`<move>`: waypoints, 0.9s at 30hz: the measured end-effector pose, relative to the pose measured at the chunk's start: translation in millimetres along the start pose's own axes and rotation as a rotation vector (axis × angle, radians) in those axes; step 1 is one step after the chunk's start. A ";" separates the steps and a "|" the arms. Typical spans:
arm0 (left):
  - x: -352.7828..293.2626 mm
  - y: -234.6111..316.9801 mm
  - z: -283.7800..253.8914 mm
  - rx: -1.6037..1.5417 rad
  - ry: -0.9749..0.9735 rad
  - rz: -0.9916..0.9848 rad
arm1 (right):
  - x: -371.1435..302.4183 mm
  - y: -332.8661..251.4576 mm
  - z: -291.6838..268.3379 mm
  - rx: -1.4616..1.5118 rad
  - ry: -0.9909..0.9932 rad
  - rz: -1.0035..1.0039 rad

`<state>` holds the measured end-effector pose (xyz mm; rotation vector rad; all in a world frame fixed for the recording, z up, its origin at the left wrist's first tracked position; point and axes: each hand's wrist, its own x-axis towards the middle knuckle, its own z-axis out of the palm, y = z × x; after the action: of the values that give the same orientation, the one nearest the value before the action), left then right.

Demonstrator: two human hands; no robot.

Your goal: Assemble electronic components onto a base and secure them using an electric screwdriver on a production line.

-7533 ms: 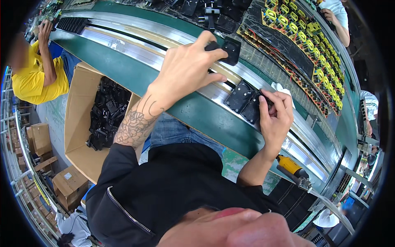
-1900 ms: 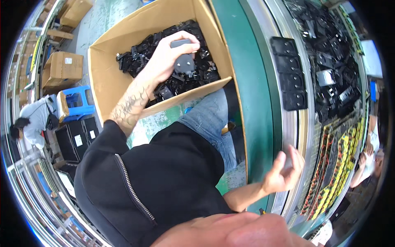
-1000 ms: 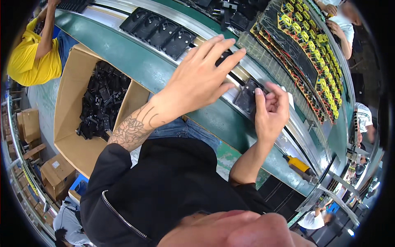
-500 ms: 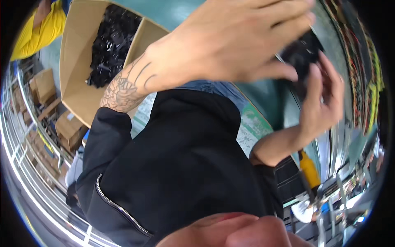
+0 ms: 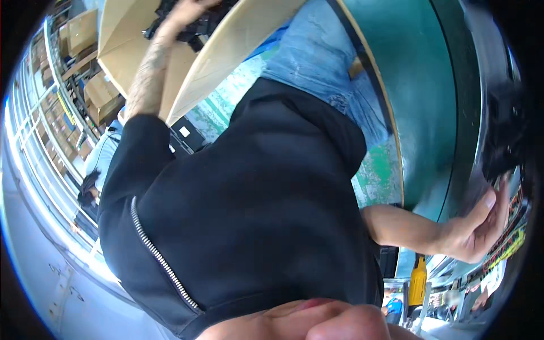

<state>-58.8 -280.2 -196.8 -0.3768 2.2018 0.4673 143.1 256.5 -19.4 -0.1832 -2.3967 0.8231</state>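
Two hands far apart | my left hand (image 5: 190,8) dips into cardboard box (image 5: 243,34) touching black parts (image 5: 198,25), fingers hidden, can't tell | my right hand (image 5: 481,226) fingers spread loosely beside belt (image 5: 425,85), holding nothing

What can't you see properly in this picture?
- Left hand: cut off by the top edge in the head view, reaching into the cardboard box; its grip cannot be told.
- Black parts in the box: blurred, mostly cut off.
- Right hand: near the fisheye rim, blurred; the dark part beside it is unclear.
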 end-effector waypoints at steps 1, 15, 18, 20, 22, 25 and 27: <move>8.7 -34.5 36.9 0.139 0.335 0.269 | 1.6 0.9 -1.8 -0.039 0.009 0.006; 80.1 -64.3 68.0 0.348 0.691 0.026 | 0.2 -5.0 4.5 -0.149 -0.017 0.134; 90.9 -61.3 68.1 0.283 0.593 0.011 | -2.5 -5.3 -1.2 -0.179 -0.035 0.112; 83.0 -63.5 66.3 0.324 0.563 0.034 | -3.0 -5.1 -1.0 -0.152 -0.052 0.078; 74.7 -68.6 65.2 0.373 0.508 0.099 | -6.5 -6.0 -4.0 -0.118 -0.043 0.100; 65.2 -82.3 52.1 0.278 0.323 0.210 | -7.9 -4.6 0.1 -0.098 -0.050 0.129; 59.3 -91.5 53.0 0.218 0.360 0.279 | -6.7 -11.7 0.2 -0.076 -0.084 0.122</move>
<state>-20.8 -343.7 -292.8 -0.0351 2.6426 0.3190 149.2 245.0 -15.8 -0.3346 -2.5179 0.8101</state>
